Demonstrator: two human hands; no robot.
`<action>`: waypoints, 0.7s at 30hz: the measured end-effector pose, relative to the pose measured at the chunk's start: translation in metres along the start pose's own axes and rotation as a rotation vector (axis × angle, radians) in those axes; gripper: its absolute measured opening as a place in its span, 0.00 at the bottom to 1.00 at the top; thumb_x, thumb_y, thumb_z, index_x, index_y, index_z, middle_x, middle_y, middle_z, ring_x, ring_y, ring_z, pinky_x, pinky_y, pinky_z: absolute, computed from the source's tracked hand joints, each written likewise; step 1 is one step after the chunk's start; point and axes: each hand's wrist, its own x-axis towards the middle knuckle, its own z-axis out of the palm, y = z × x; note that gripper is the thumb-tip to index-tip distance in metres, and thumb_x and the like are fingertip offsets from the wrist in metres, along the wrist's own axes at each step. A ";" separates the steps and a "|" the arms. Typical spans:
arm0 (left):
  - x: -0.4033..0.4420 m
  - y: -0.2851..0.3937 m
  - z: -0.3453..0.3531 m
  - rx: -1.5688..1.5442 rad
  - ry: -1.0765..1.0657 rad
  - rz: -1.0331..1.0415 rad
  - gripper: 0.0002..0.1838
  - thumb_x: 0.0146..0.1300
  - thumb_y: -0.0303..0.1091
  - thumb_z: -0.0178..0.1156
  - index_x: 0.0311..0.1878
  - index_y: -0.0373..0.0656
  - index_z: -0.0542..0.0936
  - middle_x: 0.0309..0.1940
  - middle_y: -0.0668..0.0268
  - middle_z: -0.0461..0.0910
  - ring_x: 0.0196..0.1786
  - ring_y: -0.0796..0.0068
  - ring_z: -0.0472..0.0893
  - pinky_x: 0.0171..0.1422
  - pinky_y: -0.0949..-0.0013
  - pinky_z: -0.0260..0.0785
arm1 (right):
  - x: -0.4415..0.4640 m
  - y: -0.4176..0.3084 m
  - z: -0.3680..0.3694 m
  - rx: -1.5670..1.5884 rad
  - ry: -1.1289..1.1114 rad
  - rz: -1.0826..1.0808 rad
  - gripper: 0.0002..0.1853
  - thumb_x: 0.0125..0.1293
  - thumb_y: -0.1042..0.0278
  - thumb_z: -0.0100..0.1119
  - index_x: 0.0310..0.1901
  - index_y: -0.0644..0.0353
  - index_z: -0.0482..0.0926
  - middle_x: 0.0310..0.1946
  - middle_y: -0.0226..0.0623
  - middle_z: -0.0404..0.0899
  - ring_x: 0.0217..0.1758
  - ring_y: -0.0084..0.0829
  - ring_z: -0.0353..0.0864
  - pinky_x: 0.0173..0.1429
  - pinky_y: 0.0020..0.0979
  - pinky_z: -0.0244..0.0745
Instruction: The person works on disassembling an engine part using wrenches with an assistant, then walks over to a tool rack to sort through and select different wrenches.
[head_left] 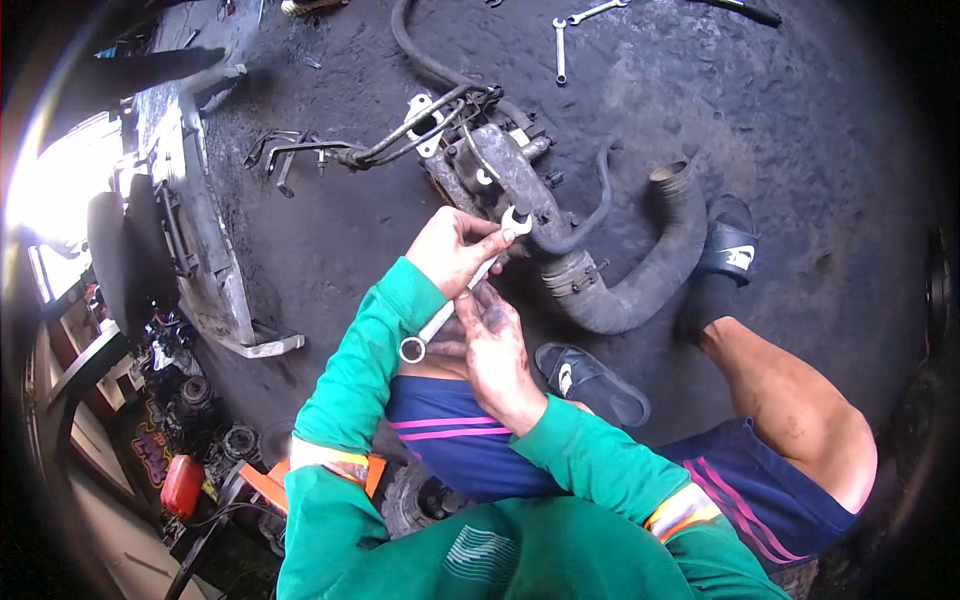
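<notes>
A combination wrench (434,326) lies slantwise across both my hands, its ring end towards me and its open end pointing at the engine part. My left hand (455,250) pinches it close to the open jaw. Lower down the shank, my right hand (495,350) has its fingers around the tool. Just beyond the jaw is the grimy metal engine part (510,175), with pipes and a flange attached; whether the jaw touches a bolt there, I cannot tell. A thick black rubber hose (640,300) is clamped to the part's near end and curves right.
Two more wrenches (560,52) lie on the dark floor (330,220) at the top. Bent metal pipes (320,150) stick out left of the engine part. A metal frame (215,270) stands at left, near a red container (182,486). Sandals (600,385) are by the hose.
</notes>
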 end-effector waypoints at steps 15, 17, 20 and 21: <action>0.029 -0.015 -0.024 -0.142 -0.336 -0.061 0.16 0.70 0.42 0.63 0.49 0.39 0.88 0.32 0.63 0.88 0.29 0.81 0.84 0.29 0.77 0.75 | 0.001 -0.008 -0.032 0.195 -0.164 0.139 0.24 0.81 0.53 0.42 0.54 0.70 0.75 0.37 0.47 0.85 0.33 0.33 0.88 0.35 0.30 0.86; 0.027 -0.014 -0.022 -0.111 -0.329 -0.064 0.17 0.70 0.45 0.64 0.50 0.41 0.88 0.33 0.65 0.88 0.30 0.83 0.83 0.29 0.78 0.74 | 0.001 -0.007 -0.034 0.174 -0.157 0.130 0.23 0.82 0.54 0.41 0.55 0.70 0.75 0.37 0.47 0.84 0.33 0.33 0.88 0.35 0.30 0.86; 0.025 -0.018 -0.020 -0.107 -0.318 -0.071 0.18 0.70 0.46 0.64 0.51 0.42 0.88 0.33 0.67 0.88 0.30 0.85 0.82 0.29 0.79 0.73 | -0.001 -0.003 -0.037 0.152 -0.150 0.129 0.22 0.82 0.56 0.41 0.55 0.70 0.74 0.36 0.46 0.84 0.33 0.33 0.88 0.35 0.30 0.86; 0.025 -0.020 -0.020 -0.112 -0.314 -0.072 0.18 0.70 0.46 0.64 0.51 0.42 0.88 0.33 0.67 0.88 0.30 0.85 0.82 0.29 0.79 0.74 | -0.001 -0.003 -0.037 0.151 -0.151 0.127 0.22 0.82 0.56 0.41 0.55 0.70 0.74 0.36 0.46 0.84 0.33 0.33 0.88 0.35 0.29 0.86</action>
